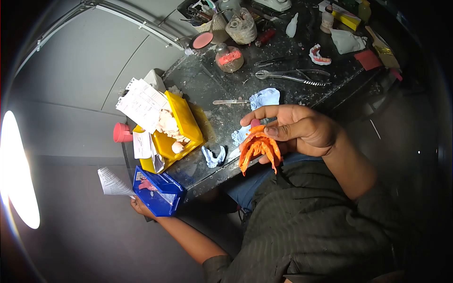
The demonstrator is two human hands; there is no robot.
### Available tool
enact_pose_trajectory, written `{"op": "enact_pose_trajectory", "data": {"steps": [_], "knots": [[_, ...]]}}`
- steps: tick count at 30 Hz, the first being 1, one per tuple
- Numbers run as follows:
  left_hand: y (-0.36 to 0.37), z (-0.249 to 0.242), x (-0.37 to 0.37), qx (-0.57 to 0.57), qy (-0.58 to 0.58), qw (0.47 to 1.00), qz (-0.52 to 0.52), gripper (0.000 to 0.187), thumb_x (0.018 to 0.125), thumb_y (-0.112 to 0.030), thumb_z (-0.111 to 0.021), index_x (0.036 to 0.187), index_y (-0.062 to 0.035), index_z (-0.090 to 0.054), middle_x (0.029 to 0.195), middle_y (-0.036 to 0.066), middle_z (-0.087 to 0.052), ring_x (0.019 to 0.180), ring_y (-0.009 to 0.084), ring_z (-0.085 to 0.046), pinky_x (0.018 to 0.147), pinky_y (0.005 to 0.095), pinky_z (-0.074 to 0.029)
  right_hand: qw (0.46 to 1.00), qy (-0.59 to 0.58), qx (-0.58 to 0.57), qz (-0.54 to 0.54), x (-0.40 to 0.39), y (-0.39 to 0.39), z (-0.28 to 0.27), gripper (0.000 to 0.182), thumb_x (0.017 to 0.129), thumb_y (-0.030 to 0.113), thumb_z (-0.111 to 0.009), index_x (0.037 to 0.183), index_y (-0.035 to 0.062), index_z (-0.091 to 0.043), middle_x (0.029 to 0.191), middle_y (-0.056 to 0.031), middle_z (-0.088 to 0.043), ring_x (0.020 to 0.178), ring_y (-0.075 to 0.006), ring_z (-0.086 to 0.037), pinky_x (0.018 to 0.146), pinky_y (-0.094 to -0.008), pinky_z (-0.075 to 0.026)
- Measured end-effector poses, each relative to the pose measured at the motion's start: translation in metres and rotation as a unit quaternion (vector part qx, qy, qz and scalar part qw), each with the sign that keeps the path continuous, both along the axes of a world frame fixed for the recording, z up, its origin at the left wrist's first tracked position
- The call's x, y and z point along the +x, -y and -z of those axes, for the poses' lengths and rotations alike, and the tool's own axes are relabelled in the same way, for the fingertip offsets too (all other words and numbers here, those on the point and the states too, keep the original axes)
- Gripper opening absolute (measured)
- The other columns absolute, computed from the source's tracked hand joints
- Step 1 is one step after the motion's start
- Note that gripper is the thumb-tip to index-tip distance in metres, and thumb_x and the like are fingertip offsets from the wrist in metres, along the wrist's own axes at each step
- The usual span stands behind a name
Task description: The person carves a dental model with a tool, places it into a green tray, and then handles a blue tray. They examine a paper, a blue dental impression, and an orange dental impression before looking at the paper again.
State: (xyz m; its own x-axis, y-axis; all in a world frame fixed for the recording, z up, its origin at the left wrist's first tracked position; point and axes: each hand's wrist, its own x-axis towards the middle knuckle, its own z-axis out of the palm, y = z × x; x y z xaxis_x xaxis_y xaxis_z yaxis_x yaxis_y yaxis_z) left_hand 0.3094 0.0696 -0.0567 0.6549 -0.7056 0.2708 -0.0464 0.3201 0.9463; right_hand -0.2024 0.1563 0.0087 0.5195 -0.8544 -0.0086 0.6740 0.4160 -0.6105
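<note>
My right hand pinches an orange dental impression between thumb and fingers, above the near edge of the bench. A small pink piece shows at its top. Behind it lie two pale blue dental casts, one by the fingertips and one farther back. A horseshoe-shaped blue cast lies left of them. At lower left, my left hand grips a blue plastic bin, its fingers partly hidden behind it. A pink piece lies in that bin, and a printed paper sticks out beside it.
A yellow bin with papers and plaster pieces sits on the bench's left, beside a red cup. Farther back are a knife, pliers, a denture model, a glass jar and a brush.
</note>
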Motion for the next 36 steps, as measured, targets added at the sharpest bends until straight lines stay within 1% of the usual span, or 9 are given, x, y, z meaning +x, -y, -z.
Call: {"op": "enact_pose_trajectory", "data": {"steps": [8, 11, 13, 22, 26, 28, 32, 34, 36], "knots": [[-0.002, -0.01, -0.018, 0.007, -0.011, 1.0, 0.008, 0.02, 0.097, -0.015, -0.055, 0.111, -0.0004, -0.052, 0.102, 0.023, -0.066, 0.08, 0.03, -0.071, 0.07, 0.0412, -0.063, 0.999, -0.032, 0.017, -0.012, 0.012, 0.001, -0.001, 0.045, 0.1, 0.016, -0.062, 0.137, -0.004, -0.046, 0.115, -0.0145, -0.067, 0.101, -0.0179, -0.07, 0.088, -0.0311, -0.059], [-0.002, -0.01, -0.018, 0.005, -0.01, 1.0, 0.018, 0.019, 0.097, -0.013, -0.053, 0.111, -0.0002, -0.052, 0.101, 0.023, -0.066, 0.08, 0.0296, -0.071, 0.07, 0.0406, -0.063, 0.996, -0.088, 0.008, 0.027, 0.018, -0.001, -0.002, 0.047, 0.098, 0.012, -0.062, 0.137, -0.0072, -0.042, 0.117, -0.0191, -0.065, 0.102, -0.0227, -0.07, 0.087, -0.0353, -0.061], [-0.002, -0.01, -0.015, 0.006, -0.007, 1.0, 0.019, 0.018, 0.097, -0.012, -0.053, 0.111, -0.0002, -0.052, 0.101, 0.023, -0.066, 0.08, 0.0294, -0.071, 0.07, 0.0405, -0.063, 0.992, -0.113, 0.014, 0.046, 0.021, -0.002, -0.006, 0.041, 0.095, 0.02, -0.07, 0.123, -0.0037, -0.053, 0.105, -0.0134, -0.07, 0.093, -0.0167, -0.071, 0.077, -0.028, -0.061], [-0.002, -0.007, -0.011, 0.002, -0.014, 1.0, 0.027, 0.016, 0.098, -0.012, -0.052, 0.109, -0.0005, -0.051, 0.099, 0.023, -0.066, 0.08, 0.0292, -0.071, 0.071, 0.0409, -0.063, 0.98, -0.169, -0.017, 0.103, 0.033, -0.004, -0.007, 0.037, 0.094, 0.018, -0.071, 0.117, -0.0047, -0.053, 0.094, -0.0142, -0.072, 0.085, -0.0149, -0.071, 0.072, -0.0257, -0.061], [-0.002, -0.008, -0.013, 0.002, -0.019, 0.998, 0.053, 0.018, 0.099, -0.014, -0.053, 0.11, -0.0005, -0.051, 0.101, 0.023, -0.066, 0.081, 0.031, -0.072, 0.072, 0.0431, -0.064, 0.978, -0.176, -0.035, 0.106, 0.034, -0.007, -0.008, 0.037, 0.094, 0.017, -0.071, 0.117, -0.0052, -0.052, 0.093, -0.0154, -0.072, 0.085, -0.0157, -0.072, 0.072, -0.0256, -0.061], [-0.002, -0.009, -0.016, 0.002, -0.024, 0.999, 0.046, 0.019, 0.1, -0.016, -0.054, 0.111, -0.0006, -0.051, 0.102, 0.024, -0.066, 0.082, 0.0315, -0.072, 0.073, 0.0439, -0.064, 0.975, -0.186, -0.053, 0.112, 0.035, -0.008, -0.007, 0.037, 0.094, 0.018, -0.071, 0.12, -0.0018, -0.053, 0.093, -0.0114, -0.072, 0.083, -0.0139, -0.071, 0.074, -0.0263, -0.06], [-0.002, -0.009, -0.017, 0.002, -0.048, 0.998, 0.047, 0.024, 0.101, -0.02, -0.055, 0.113, -0.0003, -0.05, 0.105, 0.024, -0.065, 0.084, 0.0322, -0.072, 0.074, 0.0447, -0.063, 0.976, -0.183, -0.046, 0.11, 0.037, -0.009, -0.007, 0.036, 0.094, 0.016, -0.071, 0.119, -0.0018, -0.053, 0.095, -0.0115, -0.072, 0.085, -0.0138, -0.071, 0.076, -0.0264, -0.059], [-0.001, -0.008, -0.014, 0.0, -0.05, 0.997, 0.055, 0.024, 0.101, -0.02, -0.054, 0.113, 0.0, -0.05, 0.106, 0.025, -0.065, 0.084, 0.0323, -0.072, 0.075, 0.0452, -0.063, 0.976, -0.178, -0.058, 0.112, 0.038, -0.009, -0.005, 0.042, 0.093, 0.021, -0.072, 0.12, -0.0053, -0.052, 0.095, -0.0169, -0.072, 0.085, -0.0165, -0.072, 0.073, -0.0266, -0.061], [-0.002, -0.009, -0.014, -0.001, -0.052, 0.997, 0.061, 0.023, 0.101, -0.02, -0.054, 0.112, 0.0003, -0.05, 0.106, 0.025, -0.065, 0.085, 0.0325, -0.072, 0.075, 0.0457, -0.063, 0.979, -0.168, -0.059, 0.103, 0.031, -0.009, -0.005, 0.043, 0.094, 0.022, -0.072, 0.121, -0.0049, -0.052, 0.096, -0.0159, -0.072, 0.085, -0.0165, -0.072, 0.073, -0.0269, -0.061]]}}
